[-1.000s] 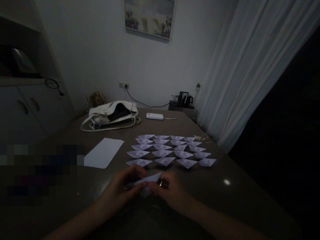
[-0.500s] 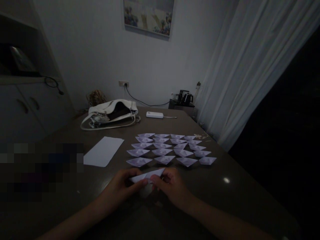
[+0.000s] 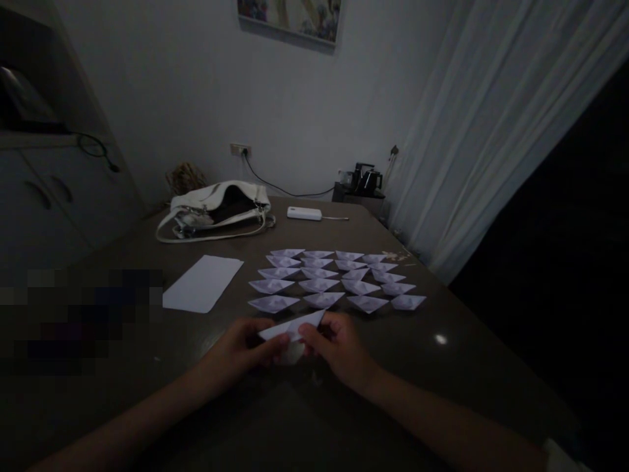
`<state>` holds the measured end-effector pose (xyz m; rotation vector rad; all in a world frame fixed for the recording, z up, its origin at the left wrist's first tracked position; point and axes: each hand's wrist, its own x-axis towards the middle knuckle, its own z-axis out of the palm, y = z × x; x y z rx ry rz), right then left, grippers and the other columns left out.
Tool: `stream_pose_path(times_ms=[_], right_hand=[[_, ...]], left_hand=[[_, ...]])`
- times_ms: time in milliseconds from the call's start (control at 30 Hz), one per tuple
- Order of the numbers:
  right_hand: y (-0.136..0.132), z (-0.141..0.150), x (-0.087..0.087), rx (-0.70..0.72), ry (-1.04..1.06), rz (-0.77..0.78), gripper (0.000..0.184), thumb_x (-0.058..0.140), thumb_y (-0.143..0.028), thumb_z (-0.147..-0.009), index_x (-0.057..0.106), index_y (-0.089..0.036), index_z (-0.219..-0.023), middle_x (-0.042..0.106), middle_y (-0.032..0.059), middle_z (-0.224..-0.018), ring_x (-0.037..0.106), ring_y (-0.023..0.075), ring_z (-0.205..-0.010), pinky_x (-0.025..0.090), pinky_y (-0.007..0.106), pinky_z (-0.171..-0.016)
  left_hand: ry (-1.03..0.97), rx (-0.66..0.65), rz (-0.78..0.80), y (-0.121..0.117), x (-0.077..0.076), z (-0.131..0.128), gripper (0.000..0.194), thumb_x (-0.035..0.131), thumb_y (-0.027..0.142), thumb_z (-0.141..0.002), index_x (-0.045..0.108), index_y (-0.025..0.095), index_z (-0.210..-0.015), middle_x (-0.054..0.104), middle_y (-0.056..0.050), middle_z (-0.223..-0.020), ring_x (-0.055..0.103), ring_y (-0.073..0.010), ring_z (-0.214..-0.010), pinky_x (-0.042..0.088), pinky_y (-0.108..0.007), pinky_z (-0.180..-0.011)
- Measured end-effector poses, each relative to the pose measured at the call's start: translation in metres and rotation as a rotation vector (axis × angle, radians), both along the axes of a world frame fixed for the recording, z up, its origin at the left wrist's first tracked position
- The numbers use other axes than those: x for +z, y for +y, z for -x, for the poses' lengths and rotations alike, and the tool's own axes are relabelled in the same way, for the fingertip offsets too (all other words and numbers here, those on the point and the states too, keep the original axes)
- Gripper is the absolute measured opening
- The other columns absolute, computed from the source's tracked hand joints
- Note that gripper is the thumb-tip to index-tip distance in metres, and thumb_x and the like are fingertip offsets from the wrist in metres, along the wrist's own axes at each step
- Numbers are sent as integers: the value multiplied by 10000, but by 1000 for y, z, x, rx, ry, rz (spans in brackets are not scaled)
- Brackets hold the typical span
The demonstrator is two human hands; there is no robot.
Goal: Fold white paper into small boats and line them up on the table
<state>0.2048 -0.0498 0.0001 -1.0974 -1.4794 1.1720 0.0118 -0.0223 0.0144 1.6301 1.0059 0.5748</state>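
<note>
Between my hands, above the near part of the table, is a folded white paper boat (image 3: 289,327), tilted with its right tip higher. My left hand (image 3: 250,344) pinches its left end, thumb in front. My right hand (image 3: 334,341) grips the right side, the thumb pressed on the near face and the other fingers mostly hidden behind. Just beyond my hands, several finished paper boats (image 3: 320,300) stand in rows on the brown table (image 3: 422,373). A stack of white paper (image 3: 204,285) lies flat to the left of the rows.
A white handbag (image 3: 216,206) lies open at the back left. Behind the boats rests a white power bank (image 3: 304,214) with a short cable. A black kettle (image 3: 369,180) stands on a small stand past the table. A sheer curtain (image 3: 457,131) hangs at the right.
The camera view has tipped down, so the scene sits higher, apart from the table's near part. Both hands still hold the paper boat, with only slight shifts of the fingers.
</note>
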Motion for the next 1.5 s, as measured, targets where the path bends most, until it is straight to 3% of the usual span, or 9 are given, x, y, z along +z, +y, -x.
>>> stream_pose_path(times_ms=[300,500,767,1000,1333,1500], right_hand=[[4,1,3,98,87,127,418,677,-565,-740,660,-149,-772,625,1,-638,484,73,-482,360,188,-439],[2,1,0,161,49,116,355,689,-484,-764,642,-138,-704,598,-13,-579,508,75,-495,391,193,-475],[-1,1,1,186,54,114,344,673,-484,-793,653,-141,-801,626,-5,-645,540,84,-529,423,197,-499],[-3,-1,4,208,43,39,337,636,-467,-833,651,-139,-754,600,-6,-622,543,95,-547,415,210,-528],[-4,4,6,133,107,74,430,579,-552,-843,610,-158,-673,566,-10,-571,466,82,-481,350,203,-473],[-4,1,3,236,62,80,416,633,-544,-795,598,-156,-649,548,-17,-551,491,85,-463,380,202,-463]], left_hand=[[-45,29,27,-4,6,2,395,663,549,-769,648,154,-797,590,24,-617,530,-122,-542,360,-187,-476],[12,-46,1,-4,1,-1,382,665,515,-756,675,133,-773,619,-3,-677,555,-138,-609,418,-209,-547],[-64,-75,-39,-6,4,2,300,656,459,-798,679,160,-782,657,-6,-711,590,-152,-660,442,-211,-578],[-40,-103,-29,-3,-1,2,356,658,490,-793,660,141,-721,593,10,-615,531,-126,-580,393,-195,-526],[-10,-113,-1,-8,7,0,450,590,564,-817,671,135,-707,588,1,-597,496,-119,-534,365,-201,-501],[-29,-165,65,-11,6,0,475,579,595,-813,665,138,-713,591,5,-617,527,-135,-578,398,-216,-537]])
